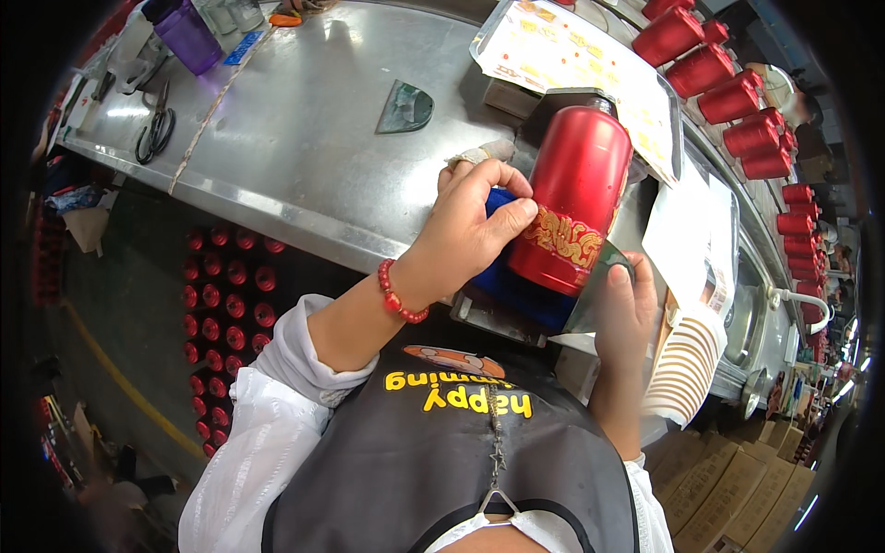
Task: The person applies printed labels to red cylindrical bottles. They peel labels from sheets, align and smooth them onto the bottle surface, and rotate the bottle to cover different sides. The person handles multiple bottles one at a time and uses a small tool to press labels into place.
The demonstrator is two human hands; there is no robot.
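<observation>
I see a red bottle [576, 198] lying tilted on a blue pad [516, 290] at the near edge of the metal table [304, 138]. A gold patterned band [562, 238] runs around its lower part. The left hand [470, 230] comes in from below with the wrist bent, and its fingertips [521, 210] press on the band at the bottle's left side, so it is not clamped around anything, just pushing flat. There is a red bead bracelet [398, 295] on that wrist. The right hand [625, 309] reaches up under the bottle and pinches a clear film sheet [599, 281] that peels off near the band. Beside that hand is a stack of gold striped sheets [687, 369]. Farther back, a tray [678, 120] holds a printed paper sheet. A row of more red bottles [728, 92] stands along the right. Down on the floor, many red bottles [221, 313] stand together. Scissors [157, 129] and a purple cup [187, 35] lie far off.
</observation>
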